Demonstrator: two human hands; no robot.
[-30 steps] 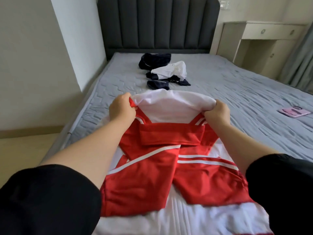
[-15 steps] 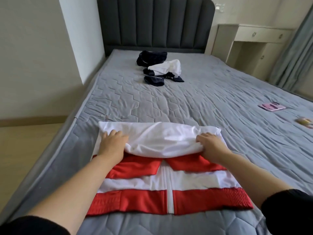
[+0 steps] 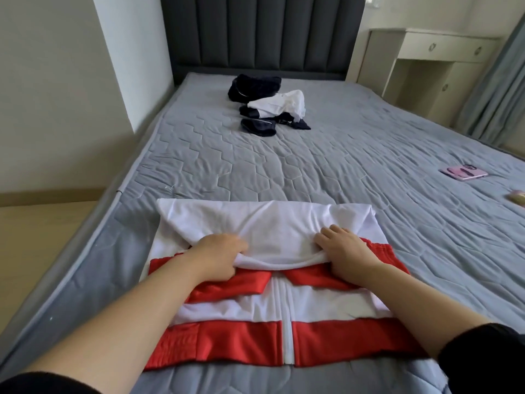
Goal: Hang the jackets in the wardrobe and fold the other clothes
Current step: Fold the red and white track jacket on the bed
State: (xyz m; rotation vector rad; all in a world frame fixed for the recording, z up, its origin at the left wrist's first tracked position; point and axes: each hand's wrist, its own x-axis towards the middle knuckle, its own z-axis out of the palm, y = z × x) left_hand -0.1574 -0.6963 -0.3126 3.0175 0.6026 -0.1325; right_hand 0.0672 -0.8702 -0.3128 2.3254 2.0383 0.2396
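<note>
A red and white zip jacket [image 3: 284, 331] lies flat on the near end of the grey bed [image 3: 355, 172], its white upper part folded down over the red. My left hand [image 3: 218, 257] grips the lower edge of that white fold on the left. My right hand [image 3: 343, 254] holds the same edge on the right, fingers on top and thumb tucked under the cloth. Farther up the bed lies a loose pile of dark navy and white clothes [image 3: 270, 108].
A pink phone [image 3: 464, 172] and a small beige object [image 3: 517, 197] lie near the bed's right side. The dark padded headboard [image 3: 261, 32] stands at the far end. A white dresser [image 3: 434, 66] and grey curtain [image 3: 500, 89] are at the right; a wall and wooden floor at the left.
Both hands brought the jacket's white upper part down from mid-air onto the bed, then slid inward along the fold's lower edge and took hold of it.
</note>
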